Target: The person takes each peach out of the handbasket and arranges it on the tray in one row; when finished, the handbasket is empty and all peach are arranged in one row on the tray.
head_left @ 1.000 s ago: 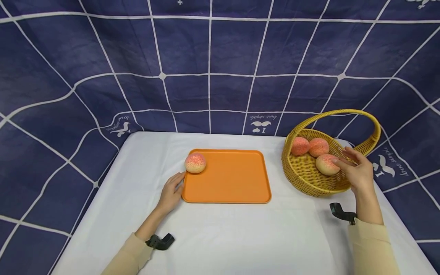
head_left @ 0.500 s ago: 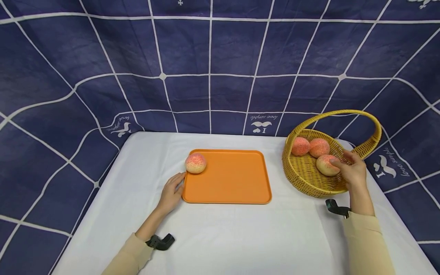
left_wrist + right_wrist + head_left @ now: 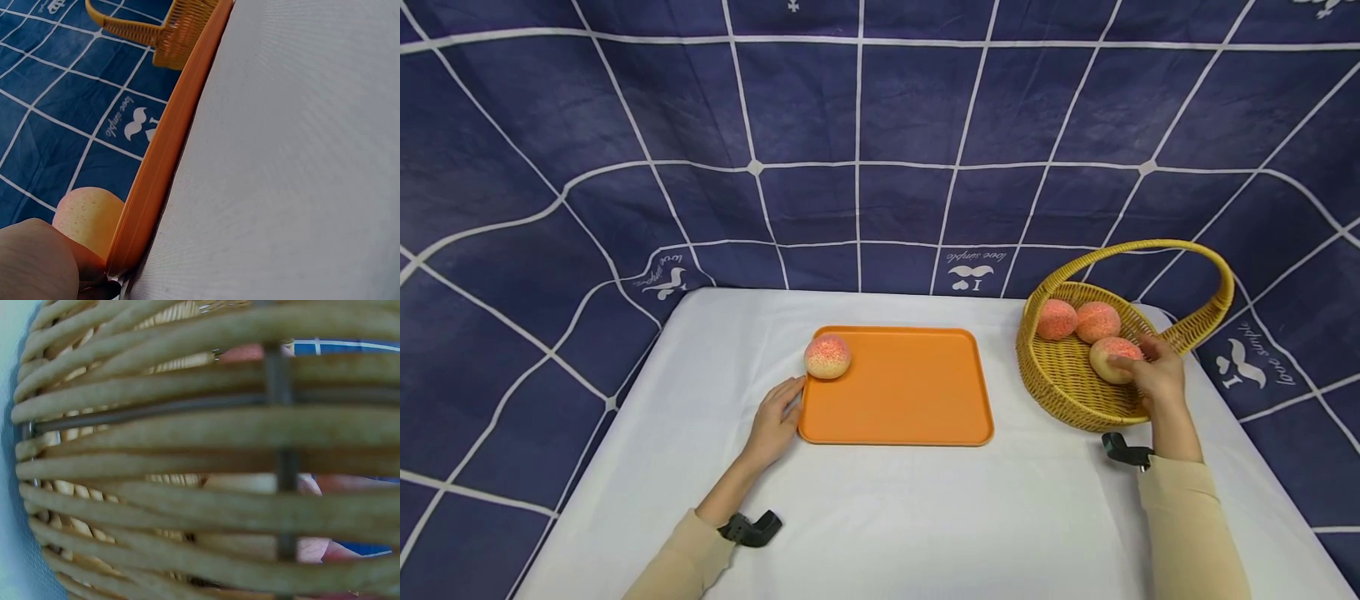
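Observation:
My right hand (image 3: pixel 1161 379) reaches over the near right rim of a yellow wicker basket (image 3: pixel 1060 408). Its thumb and fingers lie round a pink-and-cream peach (image 3: pixel 1108 358) inside. Two pinker peaches (image 3: pixel 1056 320) sit behind it in the basket. In the right wrist view the basket's woven wall (image 3: pixel 156 437) covers most of the hand and peach. My left hand (image 3: pixel 772 421) rests against the left edge of an orange tray (image 3: pixel 902 387), its fingers fairly straight. Just beyond those fingertips, another peach (image 3: pixel 827 357) sits in the tray's far left corner, seen also as a peach (image 3: pixel 90 215) in the left wrist view.
A white cloth (image 3: pixel 910 517) covers the table. Behind and beside it hangs a navy curtain (image 3: pixel 902 200) with white grid lines. The basket's tall handle (image 3: pixel 1138 246) arches over its far right side. A gap of white cloth separates tray and basket.
My right hand has moved left and slightly down, bringing its thumb and fingers round the near peach. The left hand, tray and basket stay essentially where they were.

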Action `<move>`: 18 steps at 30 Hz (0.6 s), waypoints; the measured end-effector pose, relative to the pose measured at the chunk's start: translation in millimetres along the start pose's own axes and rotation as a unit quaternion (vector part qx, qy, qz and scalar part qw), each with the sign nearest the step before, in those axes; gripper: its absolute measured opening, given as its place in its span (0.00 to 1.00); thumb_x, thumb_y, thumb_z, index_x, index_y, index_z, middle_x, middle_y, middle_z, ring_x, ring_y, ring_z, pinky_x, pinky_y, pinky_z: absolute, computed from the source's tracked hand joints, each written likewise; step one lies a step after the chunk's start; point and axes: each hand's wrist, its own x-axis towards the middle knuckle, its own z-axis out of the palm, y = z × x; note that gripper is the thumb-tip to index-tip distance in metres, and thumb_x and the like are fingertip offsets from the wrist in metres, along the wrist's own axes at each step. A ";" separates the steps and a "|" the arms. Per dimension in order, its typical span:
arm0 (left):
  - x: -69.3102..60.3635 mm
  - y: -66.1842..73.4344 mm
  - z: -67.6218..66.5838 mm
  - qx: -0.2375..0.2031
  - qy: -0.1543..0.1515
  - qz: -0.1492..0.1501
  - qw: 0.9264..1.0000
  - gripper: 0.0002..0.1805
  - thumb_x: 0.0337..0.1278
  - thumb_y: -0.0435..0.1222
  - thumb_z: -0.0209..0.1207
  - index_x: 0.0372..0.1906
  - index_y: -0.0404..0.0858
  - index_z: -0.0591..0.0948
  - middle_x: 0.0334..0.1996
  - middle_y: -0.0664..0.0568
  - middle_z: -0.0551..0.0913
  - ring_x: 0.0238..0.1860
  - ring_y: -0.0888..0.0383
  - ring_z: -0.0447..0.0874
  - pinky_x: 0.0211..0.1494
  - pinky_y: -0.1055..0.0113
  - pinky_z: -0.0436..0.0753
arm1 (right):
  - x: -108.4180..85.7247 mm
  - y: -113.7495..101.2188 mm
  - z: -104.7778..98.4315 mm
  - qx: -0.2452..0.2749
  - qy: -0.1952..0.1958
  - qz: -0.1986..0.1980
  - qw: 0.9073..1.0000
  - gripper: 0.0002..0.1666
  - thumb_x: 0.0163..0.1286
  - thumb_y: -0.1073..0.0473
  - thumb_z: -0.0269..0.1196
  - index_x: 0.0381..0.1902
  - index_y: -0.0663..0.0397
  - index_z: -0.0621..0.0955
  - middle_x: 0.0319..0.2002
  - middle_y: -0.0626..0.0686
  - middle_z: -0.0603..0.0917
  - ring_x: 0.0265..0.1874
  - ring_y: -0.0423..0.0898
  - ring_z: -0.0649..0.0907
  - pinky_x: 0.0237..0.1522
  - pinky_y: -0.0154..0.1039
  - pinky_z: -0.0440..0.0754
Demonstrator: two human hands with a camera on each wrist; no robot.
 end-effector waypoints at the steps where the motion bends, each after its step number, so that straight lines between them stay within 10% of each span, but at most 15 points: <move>1: -0.1 -0.1 -0.2 0.000 0.000 0.000 1.000 0.25 0.67 0.27 0.51 0.68 0.28 0.68 0.69 0.35 0.67 0.73 0.39 0.59 0.76 0.42 0.55 | 0.8 0.3 0.5 -0.001 -0.003 0.001 1.000 0.47 0.64 0.64 0.64 0.77 0.56 0.55 0.74 0.63 0.58 0.66 0.55 0.65 0.56 0.30 0.76; 10: -0.6 0.1 -1.7 0.002 0.004 -0.001 1.000 0.25 0.67 0.27 0.51 0.68 0.28 0.68 0.69 0.35 0.68 0.73 0.40 0.59 0.76 0.44 0.56 | 4.5 1.4 4.7 -0.020 -0.015 0.001 1.000 0.48 0.63 0.67 0.64 0.76 0.61 0.55 0.73 0.65 0.61 0.65 0.58 0.67 0.68 0.49 0.72; 18: -0.5 0.1 -1.1 0.001 0.001 -0.003 1.000 0.26 0.67 0.27 0.51 0.69 0.29 0.68 0.70 0.36 0.67 0.73 0.40 0.59 0.76 0.43 0.56 | 1.1 1.6 1.2 -0.031 -0.032 0.008 0.999 0.46 0.63 0.61 0.66 0.75 0.62 0.59 0.71 0.65 0.63 0.48 0.45 0.73 0.30 0.22 0.75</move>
